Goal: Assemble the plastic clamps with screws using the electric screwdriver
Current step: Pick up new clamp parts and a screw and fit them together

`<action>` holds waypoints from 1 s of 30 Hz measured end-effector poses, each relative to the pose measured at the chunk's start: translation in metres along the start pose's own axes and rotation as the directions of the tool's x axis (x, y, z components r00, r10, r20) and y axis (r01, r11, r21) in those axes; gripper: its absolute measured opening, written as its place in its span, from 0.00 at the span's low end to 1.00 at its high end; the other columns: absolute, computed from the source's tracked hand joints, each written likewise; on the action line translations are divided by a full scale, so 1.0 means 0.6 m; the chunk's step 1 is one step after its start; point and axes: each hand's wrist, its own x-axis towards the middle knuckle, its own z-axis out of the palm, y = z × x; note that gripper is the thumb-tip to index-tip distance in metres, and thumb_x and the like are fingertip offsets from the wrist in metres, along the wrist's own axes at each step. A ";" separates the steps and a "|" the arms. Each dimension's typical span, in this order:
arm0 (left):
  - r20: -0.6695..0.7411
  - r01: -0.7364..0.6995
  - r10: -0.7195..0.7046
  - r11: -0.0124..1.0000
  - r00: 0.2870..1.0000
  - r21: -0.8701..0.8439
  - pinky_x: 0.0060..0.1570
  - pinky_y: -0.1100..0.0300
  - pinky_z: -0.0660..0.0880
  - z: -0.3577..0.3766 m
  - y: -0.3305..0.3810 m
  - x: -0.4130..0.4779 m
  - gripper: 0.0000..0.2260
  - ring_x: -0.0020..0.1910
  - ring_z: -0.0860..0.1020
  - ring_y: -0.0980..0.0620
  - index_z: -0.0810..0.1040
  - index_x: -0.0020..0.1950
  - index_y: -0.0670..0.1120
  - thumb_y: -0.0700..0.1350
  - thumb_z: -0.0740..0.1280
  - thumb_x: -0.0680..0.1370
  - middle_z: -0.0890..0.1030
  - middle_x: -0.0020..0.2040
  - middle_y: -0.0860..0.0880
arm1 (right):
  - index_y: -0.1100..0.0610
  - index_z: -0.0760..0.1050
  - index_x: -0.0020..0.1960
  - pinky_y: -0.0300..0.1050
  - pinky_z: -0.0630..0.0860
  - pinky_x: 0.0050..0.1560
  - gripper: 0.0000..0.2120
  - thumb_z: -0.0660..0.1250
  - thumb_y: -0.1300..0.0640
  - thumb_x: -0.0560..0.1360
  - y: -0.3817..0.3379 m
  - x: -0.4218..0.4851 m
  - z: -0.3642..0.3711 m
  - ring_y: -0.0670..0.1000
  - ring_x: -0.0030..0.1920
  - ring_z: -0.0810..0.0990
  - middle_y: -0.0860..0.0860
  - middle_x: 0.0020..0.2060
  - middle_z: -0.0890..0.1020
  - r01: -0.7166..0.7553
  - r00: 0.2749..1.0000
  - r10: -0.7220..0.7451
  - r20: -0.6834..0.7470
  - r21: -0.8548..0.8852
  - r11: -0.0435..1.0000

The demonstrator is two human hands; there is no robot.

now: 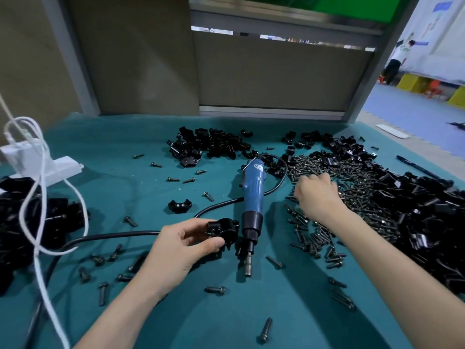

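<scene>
1. While my left hand (176,250) gripped a black clamp (224,231) between thumb and curled fingers, the clamp sat close beside the black nose of the screwdriver (251,197).
2. The screwdriver lay flat on the green-covered worktop (113,147) between my two hands, bit end towards me. Its black cable (113,238) looped out from the far end and ran off to the left.
3. My right hand (317,195) reached into the screw heap (327,170), fingertips down among the screws. The back of the hand hid them, so I could not tell whether it had pinched one or lay loose.
4. Clamp parts lay in a back pile (208,144) beyond the screwdriver and in a larger right pile (415,210) next to the screw heap.
5. One clamp half (180,205) sat alone, left of the screwdriver, with loose screws scattered around it.
6. A white cord (42,197) hung at the left, over more black parts (15,222).
</scene>
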 end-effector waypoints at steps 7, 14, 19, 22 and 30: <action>0.002 -0.054 0.054 0.997 0.999 0.055 0.40 0.71 0.76 0.003 -0.004 0.004 0.12 0.37 0.82 0.59 0.86 0.42 0.56 0.45 0.75 0.61 0.86 0.39 0.51 | 0.54 0.82 0.46 0.33 0.72 0.51 0.03 0.70 0.60 0.75 -0.129 -0.119 -0.083 0.43 0.44 0.78 0.46 0.42 0.82 0.519 0.840 -0.532 -0.106 0.440 0.732; -0.023 -0.071 0.077 0.980 0.997 0.185 0.44 0.60 0.77 -0.001 -0.009 0.008 0.05 0.37 0.82 0.53 0.84 0.40 0.48 0.40 0.77 0.67 0.85 0.39 0.45 | 0.57 0.78 0.56 0.51 0.71 0.57 0.08 0.62 0.61 0.80 -0.170 -0.135 -0.070 0.55 0.54 0.76 0.52 0.54 0.73 0.679 0.719 -0.693 0.044 0.169 0.715; -0.020 -0.122 0.127 0.976 0.992 0.181 0.36 0.71 0.73 0.004 -0.008 0.009 0.13 0.32 0.79 0.61 0.83 0.31 0.48 0.30 0.75 0.68 0.84 0.33 0.49 | 0.56 0.74 0.51 0.55 0.74 0.51 0.03 0.64 0.60 0.78 -0.190 -0.141 -0.073 0.58 0.49 0.77 0.51 0.46 0.71 0.720 0.690 -0.721 0.059 0.035 0.693; -0.014 -0.108 0.112 0.981 0.994 0.164 0.38 0.70 0.74 0.003 -0.008 0.008 0.11 0.35 0.80 0.58 0.84 0.35 0.48 0.31 0.75 0.69 0.85 0.36 0.48 | 0.54 0.68 0.45 0.54 0.74 0.51 0.05 0.65 0.57 0.78 -0.188 -0.134 -0.073 0.57 0.50 0.76 0.52 0.47 0.76 0.674 0.731 -0.681 0.031 0.115 0.729; -0.022 -0.083 0.085 0.993 0.996 0.078 0.41 0.71 0.76 0.007 -0.007 0.005 0.13 0.38 0.82 0.58 0.86 0.41 0.52 0.35 0.75 0.65 0.86 0.40 0.49 | 0.53 0.84 0.52 0.27 0.69 0.51 0.07 0.71 0.57 0.75 -0.125 -0.117 -0.054 0.44 0.48 0.76 0.48 0.52 0.79 0.586 0.787 -0.599 -0.145 0.477 0.655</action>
